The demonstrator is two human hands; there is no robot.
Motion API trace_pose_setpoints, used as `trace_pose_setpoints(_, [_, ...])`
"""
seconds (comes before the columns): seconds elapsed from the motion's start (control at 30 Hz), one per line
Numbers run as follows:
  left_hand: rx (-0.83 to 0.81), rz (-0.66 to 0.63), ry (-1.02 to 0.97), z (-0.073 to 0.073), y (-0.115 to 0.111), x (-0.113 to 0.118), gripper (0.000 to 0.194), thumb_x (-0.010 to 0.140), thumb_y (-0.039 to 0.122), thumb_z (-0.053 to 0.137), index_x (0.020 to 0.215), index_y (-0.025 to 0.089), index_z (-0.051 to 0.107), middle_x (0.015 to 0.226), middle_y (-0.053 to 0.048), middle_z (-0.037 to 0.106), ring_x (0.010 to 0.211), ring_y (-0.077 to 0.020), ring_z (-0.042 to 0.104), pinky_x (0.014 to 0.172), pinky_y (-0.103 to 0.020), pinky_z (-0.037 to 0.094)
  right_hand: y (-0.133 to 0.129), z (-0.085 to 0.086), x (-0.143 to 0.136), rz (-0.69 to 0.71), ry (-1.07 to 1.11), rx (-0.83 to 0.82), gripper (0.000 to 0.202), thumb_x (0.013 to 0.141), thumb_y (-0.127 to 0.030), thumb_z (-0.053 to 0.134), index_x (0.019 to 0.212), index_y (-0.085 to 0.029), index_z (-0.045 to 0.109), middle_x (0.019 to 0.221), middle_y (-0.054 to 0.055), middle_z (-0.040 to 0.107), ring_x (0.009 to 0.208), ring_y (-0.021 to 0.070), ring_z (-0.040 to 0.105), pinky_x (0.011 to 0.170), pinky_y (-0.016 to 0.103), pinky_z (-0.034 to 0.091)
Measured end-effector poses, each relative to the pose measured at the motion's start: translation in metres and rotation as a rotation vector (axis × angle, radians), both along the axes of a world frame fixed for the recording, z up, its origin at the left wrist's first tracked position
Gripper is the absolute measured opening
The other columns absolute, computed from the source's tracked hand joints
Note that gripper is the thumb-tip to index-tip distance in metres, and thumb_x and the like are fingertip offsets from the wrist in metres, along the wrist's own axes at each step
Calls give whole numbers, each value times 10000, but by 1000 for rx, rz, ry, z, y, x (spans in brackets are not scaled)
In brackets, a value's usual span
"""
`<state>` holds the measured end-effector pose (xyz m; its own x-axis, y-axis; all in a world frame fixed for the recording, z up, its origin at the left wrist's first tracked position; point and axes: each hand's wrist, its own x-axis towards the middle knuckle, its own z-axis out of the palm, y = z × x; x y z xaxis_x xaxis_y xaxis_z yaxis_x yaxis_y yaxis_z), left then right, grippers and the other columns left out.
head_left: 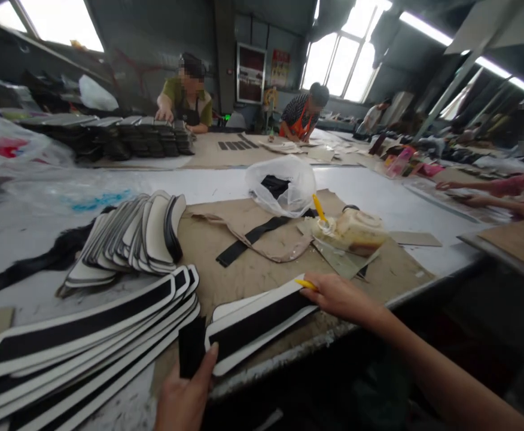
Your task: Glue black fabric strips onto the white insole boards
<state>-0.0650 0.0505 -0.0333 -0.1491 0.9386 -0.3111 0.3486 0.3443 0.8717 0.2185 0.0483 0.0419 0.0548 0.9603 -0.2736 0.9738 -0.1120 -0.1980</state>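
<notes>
My left hand (pixel 185 389) is closed on a short black strip (pixel 192 344), its thumb at the near end of a long white panel with a black centre (pixel 257 329). That panel lies at the table edge, partly over another pale panel (pixel 235 307). At the panel's far end, my right hand (pixel 334 294) is closed around a slim yellow tool (pixel 305 284). The tool's pointed end shows past my fingers, over the panel's white border; the rest is hidden in my grip. Several similar black-and-white panels (pixel 96 323) lie fanned out to the left.
Curved pale pieces (pixel 131 233) stand stacked behind the fanned panels. On the brown sheet (pixel 199 239) are a black strip (pixel 253 239), a clear plastic bag (pixel 282 185) and a cut-open plastic container (pixel 356 230) with a yellow stick (pixel 319 206). Other people work around the table.
</notes>
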Motion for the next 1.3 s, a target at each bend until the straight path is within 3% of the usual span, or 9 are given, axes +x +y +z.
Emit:
trace_pose_setpoints(0.1, [-106,20,-78,-4,1,0,442,623,597,665,674,165,584,496,22,494,491,-156,456,493,-280,381,1,-4,5,27,3,-14,237,921,-340,408,904,-188,589,882,77,677,822,193,621,715,246,369])
trace_pose_setpoints(0.23, [-128,33,-169,-9,1,-1,427,626,558,698,724,167,556,534,41,495,523,-134,430,516,-262,352,4,-8,5,11,-71,-58,256,908,-389,442,944,-192,600,912,86,679,859,212,621,722,255,372])
trace_pose_setpoints(0.53, [-151,79,-152,-8,1,1,443,562,554,737,575,183,495,459,57,444,469,-115,390,482,-257,319,15,-12,-7,-36,-334,-48,302,879,-460,487,930,-191,614,874,108,687,841,266,644,631,293,380])
trace_pose_setpoints(0.9, [-201,195,-225,-7,3,7,452,481,499,795,643,174,526,452,62,471,448,-111,411,450,-237,322,16,-26,-1,-6,-328,-4,275,872,-464,509,883,-203,593,841,85,697,788,259,655,586,285,358])
trace_pose_setpoints(1.13, [-232,218,-171,-4,1,7,459,480,506,796,663,175,536,446,72,455,451,-113,399,454,-246,320,16,-34,1,-16,-296,10,268,869,-466,520,900,-203,563,844,87,693,776,263,652,583,289,353])
trace_pose_setpoints(1.3, [-237,197,-161,-7,1,5,433,502,497,789,670,179,549,467,63,469,468,-127,422,457,-255,348,11,-34,11,-24,-154,88,196,844,-354,582,923,-189,511,828,83,675,763,249,639,597,284,359])
